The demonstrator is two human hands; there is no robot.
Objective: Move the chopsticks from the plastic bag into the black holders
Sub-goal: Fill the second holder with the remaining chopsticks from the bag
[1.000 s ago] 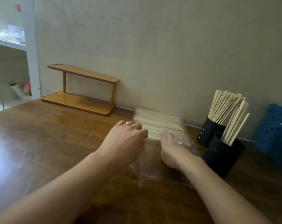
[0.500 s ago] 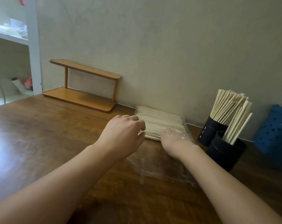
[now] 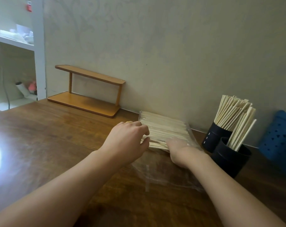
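A clear plastic bag (image 3: 163,174) lies on the wooden table (image 3: 49,136) against the wall, with a flat stack of pale chopsticks (image 3: 165,126) in its far end. My left hand (image 3: 127,140) pinches the bag's left side at the chopstick ends, between curled fingers and thumb. My right hand (image 3: 180,151) is inside the bag, its fingers blurred under the plastic on the stack. To the right stand two black holders, the back holder (image 3: 216,138) packed with chopsticks (image 3: 232,113), the front holder (image 3: 229,159) with a few.
A small wooden two-tier rack (image 3: 88,102) stands against the wall at the left. A blue perforated basket (image 3: 279,136) sits right of the holders. A white shelf unit (image 3: 39,46) is at the far left. Bright glare marks the table's left side.
My right hand has slid a little deeper into the bag onto the chopsticks. My left hand stays at the bag's left side. The view has shifted slightly.
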